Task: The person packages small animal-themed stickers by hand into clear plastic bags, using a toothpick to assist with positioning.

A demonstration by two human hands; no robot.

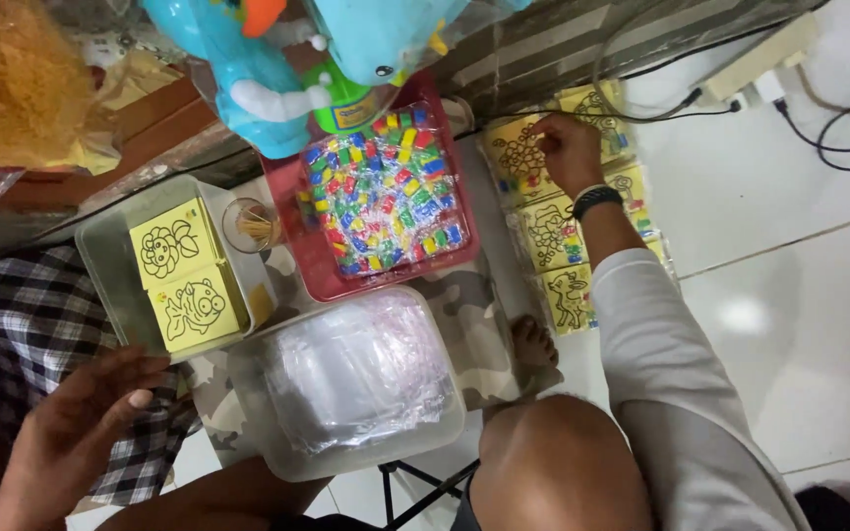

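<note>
Several yellow picture cards (555, 236) lie in plastic sleeves on the white floor (789, 197); the right hand (568, 149) pinches the top one's edge. Left hand (76, 423) hovers loosely open, empty. Slippery sleeves could slide and scatter the row.

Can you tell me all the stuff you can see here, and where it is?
Picture cards: two, yellow, in the clear tub at left.
Bagged picture cards: several, yellow, on the white floor at right.
Small tubes: many, mixed colours, in the red tray.
Clear bags: a stack, in the see-through box in front.
Toy elephants: two, blue, top.
Cables: dark, top right.
Right hand: on the bagged cards.
Left hand: open, bottom left.
</note>
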